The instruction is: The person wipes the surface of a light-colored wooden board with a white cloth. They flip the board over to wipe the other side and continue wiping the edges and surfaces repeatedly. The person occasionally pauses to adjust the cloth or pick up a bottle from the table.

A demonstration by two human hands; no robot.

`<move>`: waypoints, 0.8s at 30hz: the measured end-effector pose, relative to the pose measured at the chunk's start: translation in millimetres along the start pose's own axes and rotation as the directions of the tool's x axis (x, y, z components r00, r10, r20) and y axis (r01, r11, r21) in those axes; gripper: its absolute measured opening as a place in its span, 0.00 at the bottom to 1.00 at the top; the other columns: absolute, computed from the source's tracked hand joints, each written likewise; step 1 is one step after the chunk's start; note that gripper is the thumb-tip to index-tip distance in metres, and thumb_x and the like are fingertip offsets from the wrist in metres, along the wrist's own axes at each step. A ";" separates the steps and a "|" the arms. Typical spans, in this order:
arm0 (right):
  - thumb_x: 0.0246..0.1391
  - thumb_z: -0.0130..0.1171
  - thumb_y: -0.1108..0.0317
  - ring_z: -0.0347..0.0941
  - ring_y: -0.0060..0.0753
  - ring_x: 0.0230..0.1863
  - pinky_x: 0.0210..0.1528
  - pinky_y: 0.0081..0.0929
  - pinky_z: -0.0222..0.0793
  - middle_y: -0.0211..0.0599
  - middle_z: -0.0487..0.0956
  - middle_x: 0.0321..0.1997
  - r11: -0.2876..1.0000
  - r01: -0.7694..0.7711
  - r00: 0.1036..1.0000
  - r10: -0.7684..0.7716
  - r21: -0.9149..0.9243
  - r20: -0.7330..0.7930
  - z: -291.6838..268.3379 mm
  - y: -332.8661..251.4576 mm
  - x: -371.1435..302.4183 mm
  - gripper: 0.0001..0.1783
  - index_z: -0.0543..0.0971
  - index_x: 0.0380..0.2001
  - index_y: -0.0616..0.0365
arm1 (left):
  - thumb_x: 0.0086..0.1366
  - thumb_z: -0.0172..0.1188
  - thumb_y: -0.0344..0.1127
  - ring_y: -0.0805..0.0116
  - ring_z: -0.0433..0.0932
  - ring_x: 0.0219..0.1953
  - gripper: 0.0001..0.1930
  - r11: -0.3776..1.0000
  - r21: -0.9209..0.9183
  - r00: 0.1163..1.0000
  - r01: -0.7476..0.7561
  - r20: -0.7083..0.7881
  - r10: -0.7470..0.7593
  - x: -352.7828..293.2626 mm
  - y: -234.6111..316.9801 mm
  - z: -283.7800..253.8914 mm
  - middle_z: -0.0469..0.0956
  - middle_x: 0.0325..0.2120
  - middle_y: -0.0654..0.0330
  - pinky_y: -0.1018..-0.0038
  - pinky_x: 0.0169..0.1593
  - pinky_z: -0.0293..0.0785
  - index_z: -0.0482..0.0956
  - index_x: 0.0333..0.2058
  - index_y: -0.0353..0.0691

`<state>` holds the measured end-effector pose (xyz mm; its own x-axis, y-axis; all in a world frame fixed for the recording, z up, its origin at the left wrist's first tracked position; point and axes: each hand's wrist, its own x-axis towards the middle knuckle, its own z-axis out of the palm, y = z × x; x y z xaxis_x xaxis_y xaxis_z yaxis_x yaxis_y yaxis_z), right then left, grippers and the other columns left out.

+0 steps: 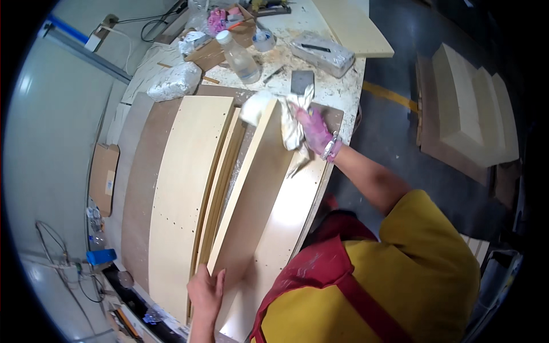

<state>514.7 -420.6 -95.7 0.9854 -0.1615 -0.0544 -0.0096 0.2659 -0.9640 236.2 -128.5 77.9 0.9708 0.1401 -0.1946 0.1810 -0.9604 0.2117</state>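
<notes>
A pale cream board (249, 186) stands tilted on its long edge on the workbench, its narrow edge facing up. At its near end my left hand (206, 290), bare, grips the board between thumb and fingers. My right hand (314, 130), in a pink-purple glove, is closed on a stained white cloth (292, 128). It presses the cloth against the board's far end; the fingertips are partly hidden by the cloth. A second cream board (286, 220) lies flat to the right, under the upright one. On the left lies a wide drilled panel (183, 177) beside narrow stacked boards (224, 166).
Toward the back of the bench stand a clear bottle (240, 60), a tape roll (263, 40), a wrapped block (323, 54) and a grey sanding block (302, 82). Foil-like wrapping (175, 82) lies left. Stacked panels (472, 108) stand on the floor at right.
</notes>
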 end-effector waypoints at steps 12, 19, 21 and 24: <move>0.60 0.50 0.66 0.76 0.23 0.42 0.47 0.24 0.74 0.35 0.76 0.47 0.618 -0.154 0.776 -0.407 0.771 0.482 -30.3 -110.9 34.1 0.18 0.69 0.50 0.64 | 0.52 0.66 0.31 0.42 0.73 0.24 0.09 0.998 0.052 0.996 0.026 -0.091 -0.021 -17.1 20.0 12.6 0.74 0.20 0.47 0.59 0.28 0.69 0.75 0.30 0.36; 0.64 0.44 0.62 0.77 0.29 0.40 0.43 0.26 0.76 0.38 0.77 0.43 0.657 -0.300 0.953 0.237 0.691 0.188 -122.4 -50.7 62.9 0.21 0.65 0.54 0.65 | 0.48 0.66 0.28 0.46 0.76 0.25 0.12 0.990 0.016 0.986 0.139 -0.095 -0.136 -21.1 27.0 15.0 0.75 0.22 0.48 0.63 0.29 0.71 0.75 0.32 0.33; 0.64 0.44 0.62 0.78 0.29 0.33 0.35 0.26 0.78 0.39 0.78 0.40 0.639 -0.436 0.898 0.359 0.634 0.256 -124.5 -40.5 48.5 0.20 0.67 0.53 0.63 | 0.48 0.66 0.29 0.46 0.76 0.27 0.14 0.982 0.049 0.982 0.180 -0.065 -0.177 -30.4 13.0 16.6 0.76 0.25 0.48 0.62 0.31 0.71 0.75 0.34 0.33; 0.62 0.49 0.64 0.78 0.28 0.34 0.35 0.25 0.77 0.39 0.78 0.40 0.605 -0.497 0.868 0.331 0.622 0.371 -124.2 -12.0 32.7 0.19 0.68 0.53 0.63 | 0.51 0.66 0.26 0.50 0.77 0.28 0.16 0.969 0.137 0.978 0.207 -0.036 -0.204 -21.9 31.4 10.7 0.78 0.27 0.48 0.67 0.34 0.73 0.74 0.39 0.32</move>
<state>525.9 -547.1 -118.2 0.9149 0.3006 -0.2696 -0.3896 0.8326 -0.3938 218.9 -164.2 78.6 0.9186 0.3414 -0.1993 0.3545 -0.9345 0.0333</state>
